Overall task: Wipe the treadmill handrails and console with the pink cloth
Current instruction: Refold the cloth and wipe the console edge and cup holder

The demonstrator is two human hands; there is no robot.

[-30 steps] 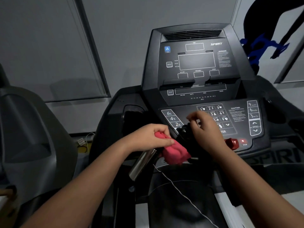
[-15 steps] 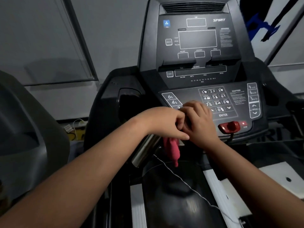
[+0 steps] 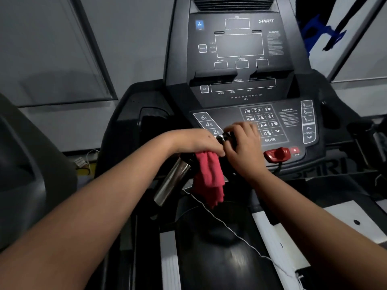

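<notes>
The person's left hand [image 3: 199,143] has its fingers curled down over the top of a crumpled pink fabric cloth [image 3: 209,176], gripping it against a black handle bar [image 3: 225,140] at the near edge of the black treadmill console [image 3: 234,84]. Most of the cloth hangs loose below the hand, over the dark running belt [image 3: 219,248]. The right hand [image 3: 243,147] sits just right of the left, touching it, with fingers curled around the same black bar in front of the numbered keypad [image 3: 261,122]. A shiny metal grip sensor [image 3: 173,181] slants down to the left of the cloth. A red safety key [image 3: 276,154] lies to the right of the hands. A thin white cord [image 3: 230,231] trails across the belt toward the near right.
</notes>
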